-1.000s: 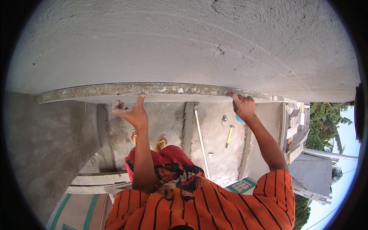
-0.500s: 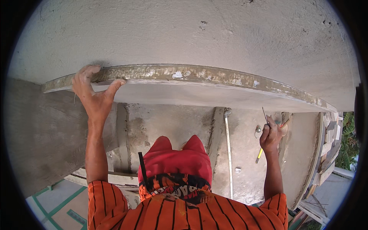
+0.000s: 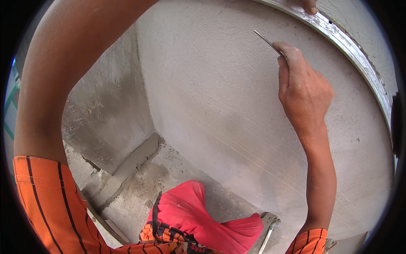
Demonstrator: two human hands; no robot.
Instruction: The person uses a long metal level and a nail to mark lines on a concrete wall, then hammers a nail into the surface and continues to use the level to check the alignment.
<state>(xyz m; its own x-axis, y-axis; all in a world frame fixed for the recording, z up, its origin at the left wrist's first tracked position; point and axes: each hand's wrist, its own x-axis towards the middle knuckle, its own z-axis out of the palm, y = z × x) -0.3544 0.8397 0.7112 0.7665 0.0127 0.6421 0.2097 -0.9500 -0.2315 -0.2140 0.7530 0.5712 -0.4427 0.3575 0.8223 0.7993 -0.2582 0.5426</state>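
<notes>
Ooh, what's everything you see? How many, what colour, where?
plastered walls: 2, grey, left and centre
concrete floor: 1, grey, bottom left
long flat metal bar: 1, silvery, upper right
thin straight metal rod: 1, grey, held, upper right
long thin pole: 1, white, lower right
loose cloth shorts: 1 pair, red, bottom middle
cloth shirt: 1, orange with black stripes, bottom corners
bare arms: 2, left and right
left hand: 1, mostly out of view, at the bar
right hand: 1, holding the rod
</notes>
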